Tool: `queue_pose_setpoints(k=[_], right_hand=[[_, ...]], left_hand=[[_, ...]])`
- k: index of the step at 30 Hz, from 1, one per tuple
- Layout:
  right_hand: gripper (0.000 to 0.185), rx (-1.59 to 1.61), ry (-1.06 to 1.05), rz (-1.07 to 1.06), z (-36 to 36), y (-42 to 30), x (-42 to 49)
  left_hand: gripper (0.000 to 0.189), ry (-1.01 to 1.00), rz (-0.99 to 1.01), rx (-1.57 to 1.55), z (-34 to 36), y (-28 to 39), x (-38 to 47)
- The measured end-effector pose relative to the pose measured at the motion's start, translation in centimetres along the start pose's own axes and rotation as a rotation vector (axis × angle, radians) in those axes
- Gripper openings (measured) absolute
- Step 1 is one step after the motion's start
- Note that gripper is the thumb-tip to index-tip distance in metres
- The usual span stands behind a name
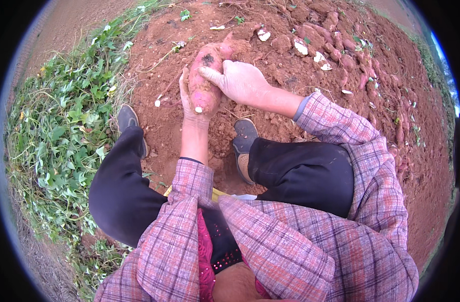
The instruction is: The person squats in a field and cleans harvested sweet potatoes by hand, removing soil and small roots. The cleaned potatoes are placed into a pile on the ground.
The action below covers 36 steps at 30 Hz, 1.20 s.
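Observation:
A large pink-skinned sweet potato [205,81], with soil on it, a dark patch near its upper part and a pale cut tip at its near end, lies in my left hand [192,109]. That hand cups it from below and from the left side. My right hand [241,81] touches it from the right, with the thumb across its upper face; the other fingers are mostly hidden, so how firmly they grip is unclear. Just beyond its far end is another pinkish, soil-covered root part [230,41]; whether the two are joined cannot be told.
Reddish soil [158,45] surrounds my two shoes [245,134]. Green sweet potato vines [60,132] cover the ground at left. A long row of sweet potatoes [347,62] lies on the soil at right, with pale slices [301,47] scattered near it.

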State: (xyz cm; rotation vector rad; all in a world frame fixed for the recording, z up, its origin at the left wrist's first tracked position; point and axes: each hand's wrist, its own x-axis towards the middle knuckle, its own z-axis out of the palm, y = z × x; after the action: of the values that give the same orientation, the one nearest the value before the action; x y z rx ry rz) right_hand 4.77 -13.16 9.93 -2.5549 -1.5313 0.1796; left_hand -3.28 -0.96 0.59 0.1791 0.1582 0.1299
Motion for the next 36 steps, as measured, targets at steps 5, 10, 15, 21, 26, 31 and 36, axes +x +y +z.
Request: queue_pose_setpoints(k=[5, 10, 15, 21, 26, 31, 36], right_hand=[[0.03, 0.163, 0.242, 0.141, -0.3, 0.3, -2.1], [0.059, 0.872, 0.757, 0.703, 0.7, 4.8, -1.2], [0.051, 1.949, 0.698, 0.853, 4.5, 7.7, 1.8], [0.036, 0.904, 0.994, 0.754, 8.7, 8.9, 0.0], [0.02, 0.732, 1.071, 0.541, 8.2, 10.4, -1.5], [0.062, 0.892, 0.142, 0.901, 4.4, 10.8, -5.6], [0.083, 1.409, 0.168, 0.493, 4.6, 7.7, -5.8]], left_hand=[[0.076, 0.066, 0.062, 0.17, 1.3, -0.3, 0.4], [0.076, 0.101, 0.017, 0.267, 1.0, -1.7, -0.8], [0.073, -0.147, -0.054, 0.799, 0.9, -3.1, -1.0], [0.08, 0.061, -0.095, 0.343, 0.1, -5.0, -1.5], [0.066, -0.332, -0.324, -0.293, -2.7, -4.9, -0.1], [0.048, -0.442, -0.336, -0.307, -3.9, -1.5, 1.1], [0.081, -0.363, -0.33, 0.23, -1.9, -0.7, 0.4]])
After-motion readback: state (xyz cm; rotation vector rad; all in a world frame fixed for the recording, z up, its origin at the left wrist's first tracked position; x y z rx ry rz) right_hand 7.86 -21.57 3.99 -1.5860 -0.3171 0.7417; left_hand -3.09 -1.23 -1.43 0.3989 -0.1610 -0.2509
